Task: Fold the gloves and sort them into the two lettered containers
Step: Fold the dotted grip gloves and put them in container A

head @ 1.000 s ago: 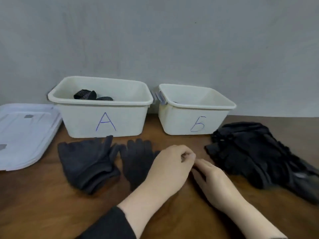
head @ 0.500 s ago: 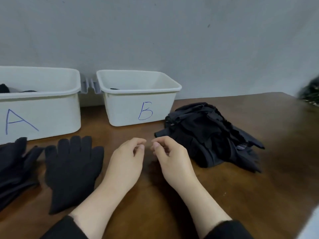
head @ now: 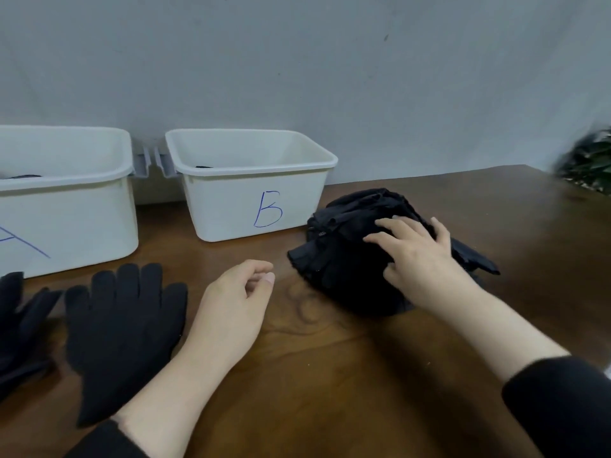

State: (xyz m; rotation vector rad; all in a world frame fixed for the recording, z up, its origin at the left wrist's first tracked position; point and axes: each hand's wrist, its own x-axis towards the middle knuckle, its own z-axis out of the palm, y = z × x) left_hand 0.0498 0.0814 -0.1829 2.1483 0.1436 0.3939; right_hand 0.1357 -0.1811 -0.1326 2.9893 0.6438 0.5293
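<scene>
My right hand lies on the heap of dark gloves, fingers spread and fairly straight, palm down on thin, crumpled cloth that bunches into a rounded mound with loose flaps trailing off to the right. My left hand rests on the bare desk between that heap and the flat glove, fingers loosely curled toward the thumb and holding nothing that I can see. Just left of it a single black knitted glove lies flat, fingers pointing toward the tubs, its surface soft and fuzzy; further left, cut by the frame edge, more black knitted gloves lie stacked. The desk is dark brown wood with swirling grain and a slight sheen. Behind stand two white, smooth plastic tubs with rolled rims and rounded corners: container B, marked in blue ink, just beside the heap, and container A, only partly in view. A sliver of something dark shows inside each. Grey clip handles sit between them.
</scene>
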